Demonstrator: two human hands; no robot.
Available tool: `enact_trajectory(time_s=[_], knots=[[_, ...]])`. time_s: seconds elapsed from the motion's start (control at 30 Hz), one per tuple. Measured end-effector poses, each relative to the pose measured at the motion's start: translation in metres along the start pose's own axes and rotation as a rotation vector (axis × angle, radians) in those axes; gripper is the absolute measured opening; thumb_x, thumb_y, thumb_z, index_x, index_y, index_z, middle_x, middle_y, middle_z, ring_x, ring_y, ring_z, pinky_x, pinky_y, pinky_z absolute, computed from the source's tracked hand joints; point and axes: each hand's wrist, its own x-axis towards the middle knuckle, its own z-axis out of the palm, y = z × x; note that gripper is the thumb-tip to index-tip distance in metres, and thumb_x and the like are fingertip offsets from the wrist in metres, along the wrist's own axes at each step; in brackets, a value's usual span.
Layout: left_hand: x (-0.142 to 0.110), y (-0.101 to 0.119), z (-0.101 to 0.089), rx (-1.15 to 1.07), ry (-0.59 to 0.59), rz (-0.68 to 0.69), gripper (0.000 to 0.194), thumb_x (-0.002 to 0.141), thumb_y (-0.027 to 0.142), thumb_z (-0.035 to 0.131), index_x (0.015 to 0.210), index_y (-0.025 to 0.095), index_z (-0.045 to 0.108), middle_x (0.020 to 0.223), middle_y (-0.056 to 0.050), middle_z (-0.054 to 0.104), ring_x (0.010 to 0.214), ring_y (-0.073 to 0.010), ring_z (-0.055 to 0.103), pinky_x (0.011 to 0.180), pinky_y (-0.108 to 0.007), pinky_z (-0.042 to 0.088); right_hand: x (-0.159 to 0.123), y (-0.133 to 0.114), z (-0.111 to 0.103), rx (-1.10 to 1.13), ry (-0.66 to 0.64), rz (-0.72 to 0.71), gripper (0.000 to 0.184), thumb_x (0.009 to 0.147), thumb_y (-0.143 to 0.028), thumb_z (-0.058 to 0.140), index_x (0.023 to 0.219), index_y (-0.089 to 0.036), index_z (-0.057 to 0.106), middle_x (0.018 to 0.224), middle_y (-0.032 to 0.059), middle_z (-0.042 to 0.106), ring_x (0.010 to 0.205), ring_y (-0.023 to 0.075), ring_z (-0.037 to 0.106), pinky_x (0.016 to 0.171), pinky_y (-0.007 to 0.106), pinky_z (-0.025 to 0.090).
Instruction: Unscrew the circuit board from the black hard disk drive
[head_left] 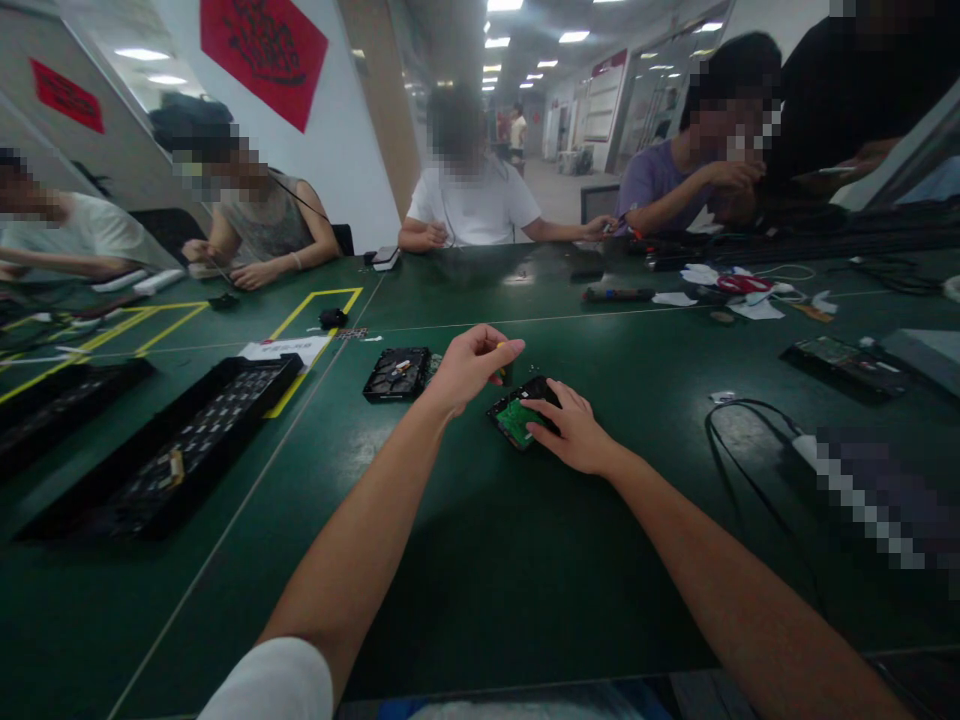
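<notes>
Near the table's middle, a hard drive [517, 418] with a green circuit board lies face up and turned at an angle. My right hand [571, 425] rests over its right side, fingers and thumb gripping it against the table. Just above its far left corner, my left hand [474, 368] is closed around a small tool with a yellow and dark handle, apparently a screwdriver [507, 376]; its tip is hidden. A few tiny screws [533, 369] lie beyond the drive. Left of my left hand sits a black square drive-like unit [396, 374], with small parts [434, 368] beside it.
Two long black trays, one at far left [71, 400] and one nearer [262, 385], flank my left side. A cable [739, 405] curls at right near another drive [847, 362]. Cloths and papers [750, 290] lie farther back. Several people sit around the green table [480, 560].
</notes>
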Motion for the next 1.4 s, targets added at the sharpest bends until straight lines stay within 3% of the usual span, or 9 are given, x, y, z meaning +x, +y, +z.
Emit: enact_trajectory(time_s=[0.13, 0.27, 0.4, 0.53, 0.73, 0.8, 1.03, 1.17, 1.4], knots=[[-0.002, 0.005, 0.0, 0.013, -0.071, 0.016, 0.033, 0.084, 0.047, 0.083, 0.086, 0.017, 0.069, 0.079, -0.002, 0.064, 0.07, -0.0119, 0.059, 0.055, -0.021, 0.048, 0.001, 0.002, 0.002, -0.004, 0.002, -0.003, 0.052, 0.106, -0.054, 0.05, 0.155, -0.037, 0.053, 0.175, 0.0111, 0.023, 0.16, 0.0397, 0.021, 0.124, 0.063, 0.021], [-0.004, 0.007, 0.0, -0.164, -0.228, -0.065, 0.031, 0.088, 0.046, 0.077, 0.099, 0.018, 0.069, 0.094, -0.007, 0.073, 0.083, -0.0167, 0.068, 0.057, -0.022, 0.05, 0.001, 0.002, 0.002, -0.013, 0.004, -0.011, 0.052, 0.107, -0.053, 0.049, 0.156, -0.038, 0.052, 0.174, 0.0119, 0.026, 0.16, 0.0373, 0.021, 0.124, 0.062, 0.021], [-0.005, 0.007, -0.001, -0.237, -0.29, -0.1, 0.032, 0.091, 0.047, 0.073, 0.103, 0.018, 0.069, 0.102, -0.011, 0.076, 0.093, -0.0207, 0.072, 0.059, -0.023, 0.053, 0.001, 0.001, 0.001, -0.02, 0.013, -0.018, 0.051, 0.107, -0.054, 0.048, 0.156, -0.038, 0.053, 0.174, 0.0111, 0.026, 0.16, 0.037, 0.022, 0.124, 0.062, 0.022], [-0.003, 0.006, -0.002, -0.123, -0.234, -0.031, 0.032, 0.091, 0.048, 0.075, 0.097, 0.017, 0.069, 0.101, -0.01, 0.075, 0.087, -0.0169, 0.069, 0.06, -0.022, 0.053, 0.0, 0.002, 0.002, -0.02, 0.009, -0.015, 0.052, 0.107, -0.054, 0.048, 0.156, -0.037, 0.052, 0.174, 0.011, 0.026, 0.16, 0.0374, 0.021, 0.124, 0.063, 0.022], [-0.001, 0.001, 0.004, 0.005, 0.025, 0.038, 0.035, 0.084, 0.043, 0.082, 0.087, 0.018, 0.058, 0.085, -0.006, 0.072, 0.068, -0.0129, 0.062, 0.053, -0.021, 0.049, 0.001, 0.004, 0.004, -0.013, 0.011, -0.011, 0.052, 0.107, -0.056, 0.047, 0.156, -0.04, 0.051, 0.175, 0.0089, 0.025, 0.161, 0.0377, 0.021, 0.124, 0.065, 0.021], [-0.001, -0.002, 0.007, -0.001, 0.061, 0.04, 0.035, 0.085, 0.044, 0.081, 0.089, 0.019, 0.056, 0.082, -0.005, 0.072, 0.068, -0.0138, 0.064, 0.051, -0.021, 0.047, 0.001, 0.004, 0.003, -0.012, 0.004, -0.011, 0.052, 0.107, -0.056, 0.048, 0.156, -0.039, 0.051, 0.175, 0.0094, 0.023, 0.161, 0.0383, 0.021, 0.124, 0.064, 0.021], [0.003, -0.008, 0.007, -0.054, -0.081, 0.049, 0.037, 0.094, 0.055, 0.068, 0.097, 0.018, 0.07, 0.084, -0.005, 0.068, 0.072, -0.0134, 0.064, 0.051, -0.02, 0.043, 0.002, -0.001, 0.002, -0.025, 0.004, 0.013, 0.052, 0.106, -0.055, 0.048, 0.155, -0.037, 0.053, 0.175, 0.0106, 0.024, 0.159, 0.0393, 0.024, 0.124, 0.063, 0.022], [0.004, -0.006, -0.001, -0.197, -0.112, -0.039, 0.032, 0.094, 0.046, 0.064, 0.102, 0.016, 0.074, 0.097, -0.009, 0.071, 0.087, -0.0184, 0.07, 0.055, -0.022, 0.047, 0.002, 0.0, 0.003, -0.016, 0.008, 0.007, 0.054, 0.106, -0.057, 0.047, 0.156, -0.037, 0.053, 0.175, 0.0106, 0.024, 0.159, 0.0399, 0.024, 0.124, 0.063, 0.022], [0.0, 0.0, 0.003, -0.014, 0.004, 0.021, 0.031, 0.087, 0.044, 0.079, 0.089, 0.016, 0.065, 0.088, -0.007, 0.073, 0.068, -0.012, 0.062, 0.051, -0.021, 0.045, 0.002, 0.002, 0.004, -0.012, 0.023, -0.005, 0.052, 0.107, -0.056, 0.047, 0.155, -0.037, 0.054, 0.175, 0.0103, 0.025, 0.16, 0.0391, 0.023, 0.124, 0.063, 0.022]])
